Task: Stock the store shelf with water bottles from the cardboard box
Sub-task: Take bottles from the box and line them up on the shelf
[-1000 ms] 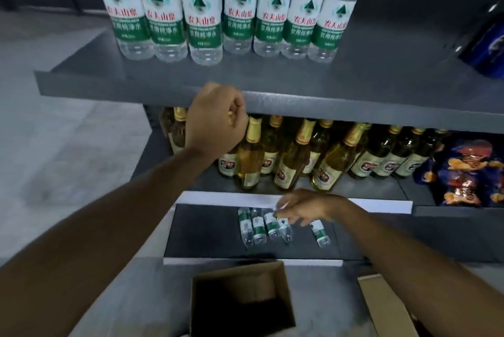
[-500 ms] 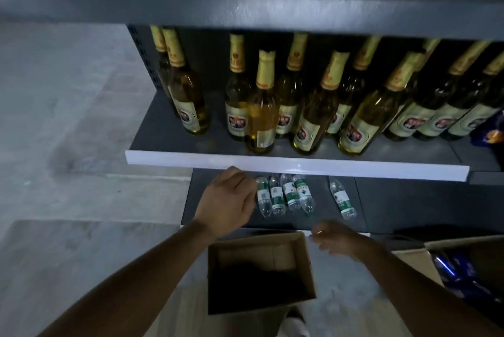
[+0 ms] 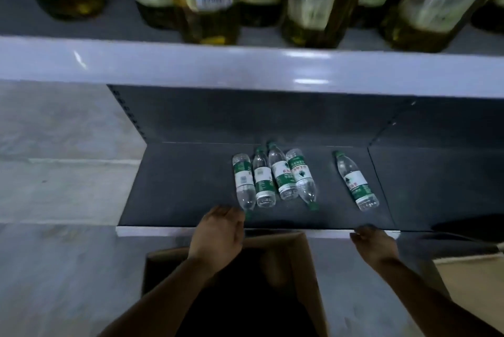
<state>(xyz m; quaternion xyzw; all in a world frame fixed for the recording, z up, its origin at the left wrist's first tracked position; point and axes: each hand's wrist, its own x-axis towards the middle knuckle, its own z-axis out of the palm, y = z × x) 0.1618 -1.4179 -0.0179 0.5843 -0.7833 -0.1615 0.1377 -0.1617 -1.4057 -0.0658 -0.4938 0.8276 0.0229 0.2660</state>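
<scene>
Four water bottles [image 3: 272, 177] are lying side by side mid-way along the bottom shelf [image 3: 177, 186], with a fifth water bottle [image 3: 356, 181] lying apart to their right. Bare shelf is lying open left of the group and between it and the lone bottle. The upper shelf edge [image 3: 245, 67] is overhanging, limiting headroom.

Five water bottles [image 3: 275, 177] flat on the bottom shelf [image 3: 177, 186]; hands over the cardboard box [image 3: 305, 268].

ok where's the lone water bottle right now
The lone water bottle lies on the bottom shelf, right of the four grouped bottles.
</scene>
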